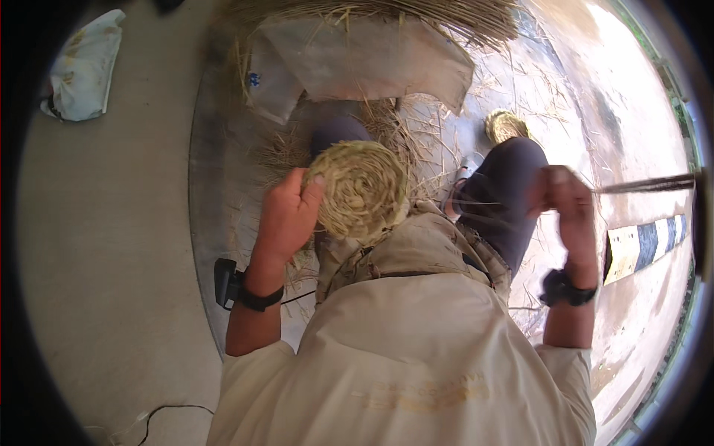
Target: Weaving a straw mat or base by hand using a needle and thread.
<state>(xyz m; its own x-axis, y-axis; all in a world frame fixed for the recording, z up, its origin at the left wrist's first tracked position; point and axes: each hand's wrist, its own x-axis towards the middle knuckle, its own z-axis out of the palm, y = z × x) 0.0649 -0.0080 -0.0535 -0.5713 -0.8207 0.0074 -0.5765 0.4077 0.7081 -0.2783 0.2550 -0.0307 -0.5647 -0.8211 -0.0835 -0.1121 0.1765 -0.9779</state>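
A round, coiled piece of woven straw (361, 189) rests upright above my lap, its spiral face showing. My left hand (291, 212) grips its left edge, thumb on the front and fingers behind. Off to the right, my right hand (561, 193) is closed and blurred by motion, raised beside my right knee. A thin, faint strand (494, 203) runs from near the woven piece across my knee to that hand. Where the strand ends inside the fingers is hidden.
A second woven straw piece (506, 126) lies beyond my right knee. Ahead are a straw bundle (446, 16) and a grey cloth sheet (364, 59), with loose stalks around. A white sack (85, 67) lies far left; a striped strip (645, 247) and dark narrow bar (648, 184) are right.
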